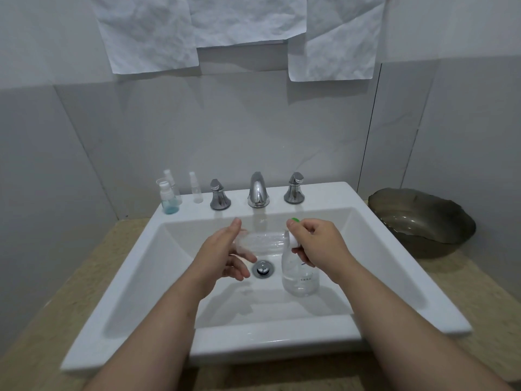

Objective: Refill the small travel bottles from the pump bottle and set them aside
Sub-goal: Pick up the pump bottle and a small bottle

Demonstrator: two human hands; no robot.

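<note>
Over the white sink (174,218), my left hand (222,252) holds a clear, empty-looking travel bottle (263,242) on its side, bottom end in the palm. Its other end meets the white collar (294,243) of the clear pump bottle (300,279), which stands in the basin with a little clear liquid. My right hand (315,244) is closed around the pump bottle's top, and the green pump head (295,220) shows above the fingers. Three more small bottles stand on the sink's back left ledge: one with blue liquid (168,200), one behind it (170,179), and a slim clear one (196,190).
A chrome faucet (258,190) with two handles (219,196) (294,190) stands behind the basin, and the drain (263,268) lies below my hands. A dark glass bowl (420,218) rests on the beige counter (42,320) to the right. Crumpled paper sheets (152,35) hang on the wall.
</note>
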